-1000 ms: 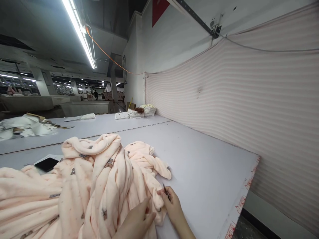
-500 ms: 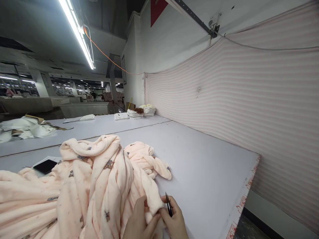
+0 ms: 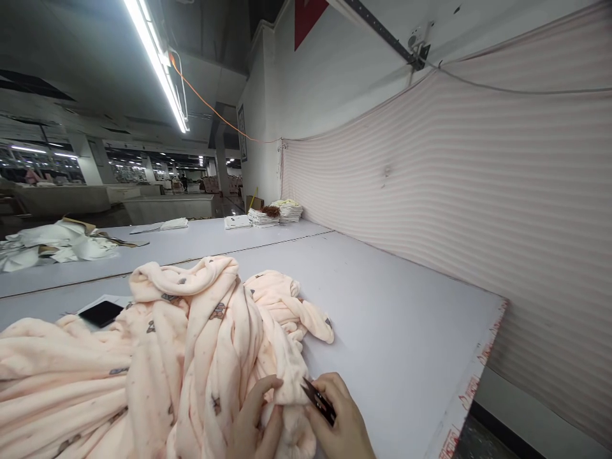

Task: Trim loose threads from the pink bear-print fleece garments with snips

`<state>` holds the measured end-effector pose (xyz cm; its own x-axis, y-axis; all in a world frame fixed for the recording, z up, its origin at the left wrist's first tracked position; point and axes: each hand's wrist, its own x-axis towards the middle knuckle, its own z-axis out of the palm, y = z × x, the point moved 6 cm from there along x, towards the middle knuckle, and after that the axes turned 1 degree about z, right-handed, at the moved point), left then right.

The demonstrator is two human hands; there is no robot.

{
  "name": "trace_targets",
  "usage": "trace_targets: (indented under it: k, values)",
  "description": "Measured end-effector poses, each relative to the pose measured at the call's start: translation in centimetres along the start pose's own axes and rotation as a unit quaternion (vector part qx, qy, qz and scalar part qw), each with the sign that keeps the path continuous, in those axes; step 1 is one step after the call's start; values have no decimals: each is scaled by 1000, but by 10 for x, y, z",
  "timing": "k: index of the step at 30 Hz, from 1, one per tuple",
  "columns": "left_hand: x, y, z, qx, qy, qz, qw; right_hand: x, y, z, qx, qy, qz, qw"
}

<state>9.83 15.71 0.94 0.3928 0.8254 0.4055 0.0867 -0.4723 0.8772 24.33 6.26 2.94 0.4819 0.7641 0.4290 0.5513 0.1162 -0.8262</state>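
Observation:
A large heap of pale pink plush fabric point(image 3: 205, 344) with small printed animal figures lies bunched across the near table. At its right-hand end, my left hand point(image 3: 258, 417) pinches a fold of the fabric between thumb and fingers. My right hand point(image 3: 342, 417) is closed around dark thread snips point(image 3: 321, 403), whose pointed tips are directed up and left at the fabric's edge. The right thumb lies close to the same fold; whether it presses on the cloth I cannot tell.
Behind the heap lies a black flat device point(image 3: 101, 313) on white paper. White cloth pieces point(image 3: 62, 242) are piled far left, and stacks of folded white cloth point(image 3: 262, 217) stand at the back. Striped pink sheeting point(image 3: 430, 178) covers the wall right of the table point(image 3: 401, 319).
The snips have swung from nearly upright to tilted left, their tips now at the fabric's edge. My left hand has shifted slightly along the fold. The whole view has moved a little.

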Motion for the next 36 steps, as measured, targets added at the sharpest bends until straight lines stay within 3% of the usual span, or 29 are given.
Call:
trace_targets:
  k: [2,7,14,18,20,23,27,31,36]
  values:
    - [0,-2,-1,-42,0,-29,999,-2,-2,0,-28,-29,13,999]
    - [1,-1,1,-169,-20,-94,981,0,-10,0,-106,-27,25,994]
    - [2,1,-1,-227,-21,-144,963,8,-20,4,-69,-31,37,996]
    - [0,-5,3,-276,-34,-129,952,3,-12,3,-58,-23,55,997]
    - [-2,-6,3,-255,-37,-121,958,-2,-7,2,-76,-16,51,996]
    - [-1,-1,-2,-139,-47,-99,984,-4,-2,-4,-145,19,57,988]
    - [4,3,-5,-38,-132,-125,983,3,-11,-13,-206,62,50,975]
    - [7,-1,-10,-47,-153,-188,969,7,-17,-5,-146,17,36,989]
    - [5,1,-8,-61,-144,-186,970,-3,7,3,-143,-27,117,982]
